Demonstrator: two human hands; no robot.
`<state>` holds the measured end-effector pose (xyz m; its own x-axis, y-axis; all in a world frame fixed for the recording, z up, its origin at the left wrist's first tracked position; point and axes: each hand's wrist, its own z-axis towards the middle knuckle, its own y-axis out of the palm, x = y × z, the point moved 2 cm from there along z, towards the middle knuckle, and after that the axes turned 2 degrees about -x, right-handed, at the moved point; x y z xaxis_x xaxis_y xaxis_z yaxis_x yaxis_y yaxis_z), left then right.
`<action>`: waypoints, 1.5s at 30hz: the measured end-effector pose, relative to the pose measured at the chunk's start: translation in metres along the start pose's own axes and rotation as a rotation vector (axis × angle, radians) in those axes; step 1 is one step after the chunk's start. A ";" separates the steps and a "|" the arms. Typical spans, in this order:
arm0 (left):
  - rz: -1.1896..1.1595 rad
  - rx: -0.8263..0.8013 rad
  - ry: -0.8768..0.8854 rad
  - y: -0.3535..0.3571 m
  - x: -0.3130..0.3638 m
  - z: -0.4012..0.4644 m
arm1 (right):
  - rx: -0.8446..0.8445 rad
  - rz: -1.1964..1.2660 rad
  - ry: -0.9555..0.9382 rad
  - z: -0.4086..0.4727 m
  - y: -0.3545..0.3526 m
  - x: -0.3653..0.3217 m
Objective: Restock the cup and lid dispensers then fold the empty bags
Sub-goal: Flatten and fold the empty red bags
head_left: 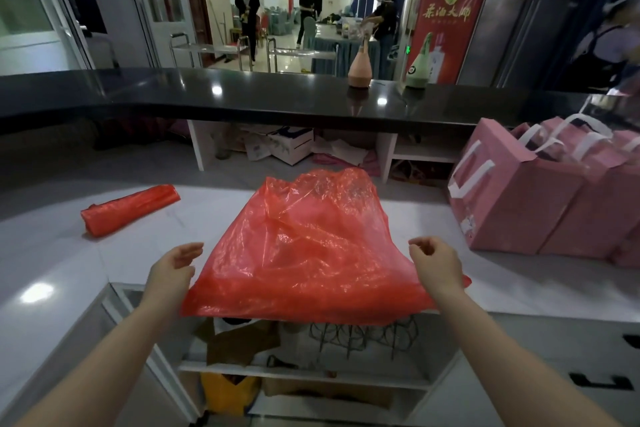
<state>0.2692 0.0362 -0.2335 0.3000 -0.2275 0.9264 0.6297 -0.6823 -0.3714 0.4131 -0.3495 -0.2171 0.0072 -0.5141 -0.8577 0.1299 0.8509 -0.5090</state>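
Observation:
A large, crumpled red plastic bag (304, 246) lies spread on the white counter (69, 253), and its near edge hangs over the counter's front. My left hand (173, 270) is at the bag's near left edge with fingers relaxed and extended, touching the plastic. At the near right corner, my right hand (438, 265) has curled fingers on the bag, and a bit of plastic pokes out beyond it. A second red bag (130, 208), rolled into a tube, lies on the counter to the left.
Pink gift bags (540, 191) with white handles crowd the counter's right side. A raised black ledge (242, 94) runs across the back with two bottles (360, 69). Open shelves with clutter sit below the counter in front of me. People stand in the hall beyond.

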 end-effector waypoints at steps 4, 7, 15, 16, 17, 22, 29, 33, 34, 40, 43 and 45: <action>0.003 -0.043 -0.006 0.014 0.013 0.048 | -0.011 0.038 0.007 0.054 0.025 -0.002; -0.070 -0.172 -0.052 0.031 0.028 0.089 | -0.044 0.065 0.014 0.105 0.047 -0.007; -0.093 -0.414 -0.184 0.090 0.045 0.169 | -0.216 -0.016 0.006 0.206 0.110 -0.020; -0.106 -0.426 -0.193 0.095 0.044 0.173 | -0.250 -0.029 0.018 0.214 0.117 -0.021; -0.117 -0.444 -0.200 0.099 0.044 0.177 | -0.280 -0.041 0.028 0.221 0.123 -0.020; -0.167 -0.581 -0.215 0.118 0.046 0.188 | -0.447 -0.036 0.102 0.245 0.151 -0.019; -0.165 -0.879 -0.193 0.138 0.054 0.213 | -0.486 0.130 0.149 0.248 0.172 -0.031; 0.065 -1.115 -0.070 0.144 0.061 0.216 | -0.387 0.344 0.177 0.241 0.170 -0.034; 0.115 -1.159 -0.057 0.147 0.061 0.216 | -0.353 0.404 0.198 0.242 0.168 -0.034; -0.008 -1.005 -0.063 0.153 0.069 0.229 | -0.295 0.542 0.295 0.240 0.158 -0.016; 0.105 -0.830 -0.016 0.140 0.069 0.250 | -0.160 0.371 0.274 0.241 0.144 0.003; 0.154 -0.679 -0.022 0.127 0.071 0.266 | -0.022 0.415 0.311 0.241 0.130 0.015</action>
<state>0.5609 0.1184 -0.2316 0.3691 -0.3468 0.8623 -0.0062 -0.9287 -0.3708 0.6691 -0.2729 -0.2788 -0.2419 -0.0797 -0.9670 0.1577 0.9801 -0.1202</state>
